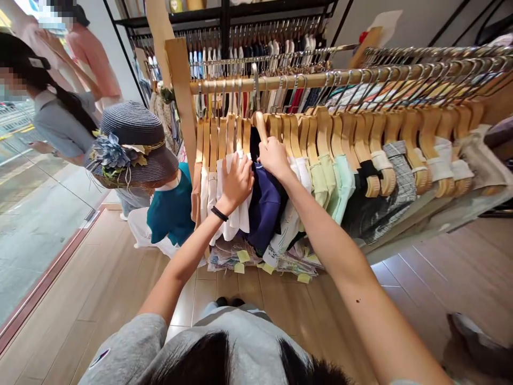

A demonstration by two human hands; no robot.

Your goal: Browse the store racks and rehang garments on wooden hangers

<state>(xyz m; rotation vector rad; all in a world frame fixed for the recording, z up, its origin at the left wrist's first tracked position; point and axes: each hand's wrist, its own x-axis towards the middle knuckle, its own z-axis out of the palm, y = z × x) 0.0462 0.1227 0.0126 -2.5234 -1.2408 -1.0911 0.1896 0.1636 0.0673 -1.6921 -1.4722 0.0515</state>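
A rack of clothes on wooden hangers stands in front of me, hung from a wooden rail (316, 80). My right hand (274, 157) is closed around a wooden hanger (262, 126), whose hook sits at the rail. Below it a navy blue garment (265, 200) hangs among the others. My left hand (237, 181) has its fingers spread and rests against white garments (230, 227) just left of the navy one. Pale green and mint garments (341, 184) hang to the right of my right hand.
A mannequin wears a dark straw hat (134, 128) and teal top (172, 206) at the rack's left end. People, one in a grey shirt (60, 120), are at the far left. Folded packs (288, 262) lie beneath the rack. Another clothes rack (260, 48) stands behind.
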